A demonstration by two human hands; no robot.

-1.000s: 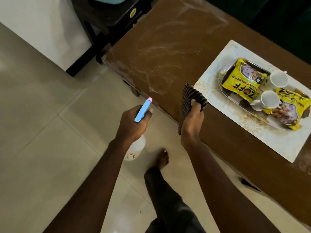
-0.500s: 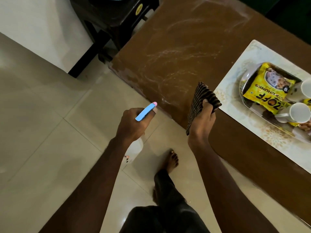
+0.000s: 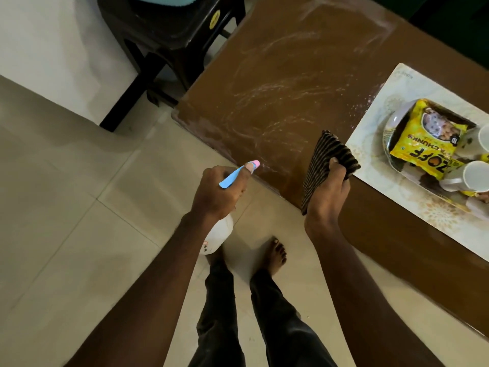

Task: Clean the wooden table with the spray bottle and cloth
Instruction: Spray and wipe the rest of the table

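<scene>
The floor [image 3: 66,207] is glossy pale square tile. The wooden table [image 3: 291,75] is a smooth brown rectangle, its bare end streaked with whitish swirls and fine droplets. A dark moulded plastic stool [image 3: 169,35] stands off its far corner. A pale patterned placemat [image 3: 428,215] lies on the table and carries an oval tray [image 3: 390,128] that holds yellow snack packets [image 3: 428,139] and two white mugs [image 3: 473,178]. The right hand [image 3: 330,192] grips a ribbed, dark-striped cloth [image 3: 325,160] just above the table's near edge, beside the placemat. The left hand [image 3: 217,192] is wrapped round the spray bottle [image 3: 218,234], held over the floor; its body is white and rounded, and the blue head's pink nozzle points at the table edge.
</scene>
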